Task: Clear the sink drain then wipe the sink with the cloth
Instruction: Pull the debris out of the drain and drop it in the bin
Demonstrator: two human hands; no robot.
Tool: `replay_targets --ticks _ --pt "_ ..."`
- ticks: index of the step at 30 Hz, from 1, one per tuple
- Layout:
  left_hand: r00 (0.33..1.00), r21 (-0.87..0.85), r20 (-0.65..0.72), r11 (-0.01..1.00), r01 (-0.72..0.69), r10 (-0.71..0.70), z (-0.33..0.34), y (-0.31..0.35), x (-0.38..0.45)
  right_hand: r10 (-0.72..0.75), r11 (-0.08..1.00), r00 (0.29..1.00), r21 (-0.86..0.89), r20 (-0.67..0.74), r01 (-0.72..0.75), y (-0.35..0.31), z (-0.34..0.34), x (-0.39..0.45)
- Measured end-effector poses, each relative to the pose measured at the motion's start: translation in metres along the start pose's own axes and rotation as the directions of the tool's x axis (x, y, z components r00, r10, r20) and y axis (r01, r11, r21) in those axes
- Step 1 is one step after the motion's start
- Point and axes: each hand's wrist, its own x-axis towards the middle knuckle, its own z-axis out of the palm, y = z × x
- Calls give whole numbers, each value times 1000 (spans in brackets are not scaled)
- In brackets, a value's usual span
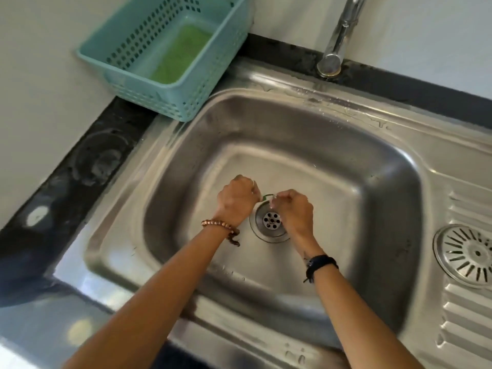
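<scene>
Sink (372, 166): brushed stainless steel, a rounded rectangular basin with water drops along its far rim and a ribbed draining board on the right.
Drain (271, 220): round metal opening in the basin floor, its inner plate pierced with small holes.
Left hand (237, 199): fingers curled, low over the basin just left of the drain, pinching one end of a thin green scrap (266, 196); a beaded wooden bracelet on the wrist.
Right hand (292, 213): fingers curled, over the drain's right edge, pinching the scrap's other end; a dark band on the wrist.
Strainer lid (468, 255): slotted metal disc lying on the draining board.
Basket (170, 102): perforated teal plastic, on the dark speckled worktop (87, 161), holding a green nubby cloth (183, 53).
Tap (338, 38): chromed, behind the basin.
</scene>
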Motion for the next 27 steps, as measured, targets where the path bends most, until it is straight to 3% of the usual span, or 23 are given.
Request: replay_targets --ticks 4,10,15,19,23,27 --pt "991 -387 -133 921 -45 -8 -50 -4 -57 -118 930 993 347 -26 120 -54 -2 -63" --pt "900 -639 -426 735 -226 -94 -101 -72 -216 -361 797 929 542 76 266 -97 20 -215" --pt "849 -802 -422 568 -185 -319 -95 -174 -354 -469 830 824 477 318 289 -75 83 -340" --pt "747 -902 -361 414 -126 -559 -66 -264 -442 -458 876 726 398 512 272 -33 158 -410" --pt "618 -952 -264 304 -43 -740 -13 -339 -490 -352 933 632 207 690 293 12 236 -448" --pt "538 -999 -31 50 20 -843 52 -407 -494 -208 926 593 -40 778 376 77 313 -454"
